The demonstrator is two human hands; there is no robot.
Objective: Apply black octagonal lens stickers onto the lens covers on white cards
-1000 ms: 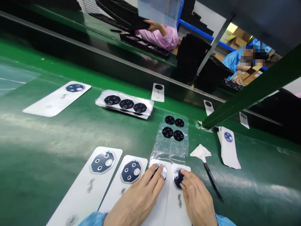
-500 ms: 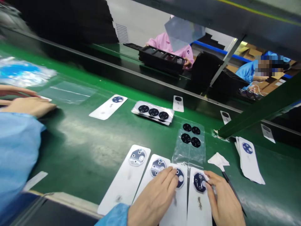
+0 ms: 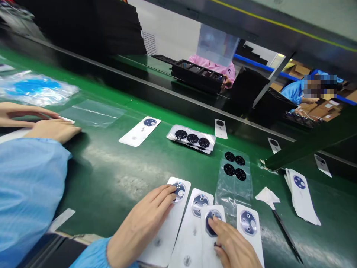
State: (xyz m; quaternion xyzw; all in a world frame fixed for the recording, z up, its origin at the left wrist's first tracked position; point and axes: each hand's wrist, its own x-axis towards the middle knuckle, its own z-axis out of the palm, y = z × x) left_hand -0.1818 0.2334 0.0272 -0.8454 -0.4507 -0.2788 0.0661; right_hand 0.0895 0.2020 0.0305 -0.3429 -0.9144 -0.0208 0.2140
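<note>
Four white panels with dark round discs lie side by side at the front. My left hand [image 3: 142, 219] rests on the leftmost panel [image 3: 158, 247], its fingertips on the disc and its fingers together. On the third panel [image 3: 208, 249] is my right hand [image 3: 234, 242], fingertips bent onto the disc's lower part, thumb tucked below; what it holds, if anything, is hidden. Between them lies the second panel [image 3: 186, 238], untouched. The rightmost panel [image 3: 249, 223] is partly behind my right hand. A clear sheet with several black discs [image 3: 234, 193] lies just behind.
Another person's hands and blue sleeve [image 3: 30, 175] are at the left. Behind lie a white panel [image 3: 139, 132] and a stack of disc sheets [image 3: 192, 138]. Black tweezers [image 3: 287, 236], a white wipe [image 3: 267, 196] and stacked panels [image 3: 304, 197] lie right. A green post [image 3: 301, 137] stands behind.
My left hand has moved left from the third panel to the leftmost one. My right hand has left the rightmost panel for the third. The camera view has shifted slightly.
</note>
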